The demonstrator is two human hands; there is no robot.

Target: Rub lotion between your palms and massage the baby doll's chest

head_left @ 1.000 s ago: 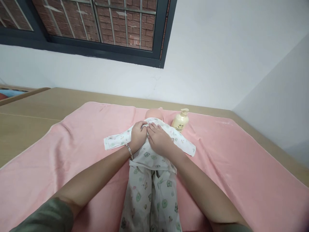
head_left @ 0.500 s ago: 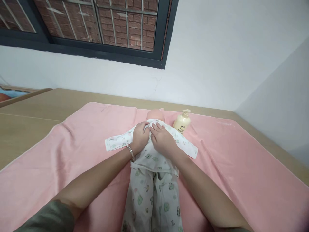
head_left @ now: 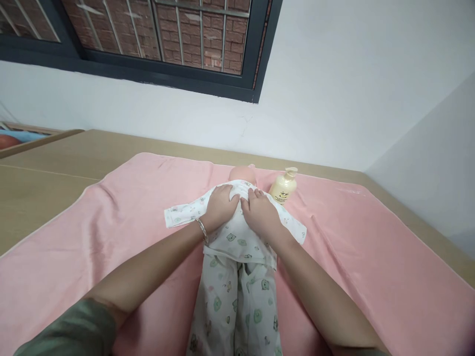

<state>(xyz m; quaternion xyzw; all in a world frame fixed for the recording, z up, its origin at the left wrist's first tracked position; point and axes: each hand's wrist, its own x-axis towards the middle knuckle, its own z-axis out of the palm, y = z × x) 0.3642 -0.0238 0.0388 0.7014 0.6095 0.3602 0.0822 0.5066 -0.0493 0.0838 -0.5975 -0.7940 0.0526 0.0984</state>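
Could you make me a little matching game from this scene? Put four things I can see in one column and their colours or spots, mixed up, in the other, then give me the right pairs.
Things:
1. pump bottle
2. towel
3. left hand
4. doll's head

Descriptions:
A. pink, spread over the wooden surface
B. cream-coloured, standing beside the doll's head
C. bare, at the far end above the printed top
D. flat on the doll's chest, bracelet at the wrist

Pairs: 1-B, 2-A, 3-D, 4-C
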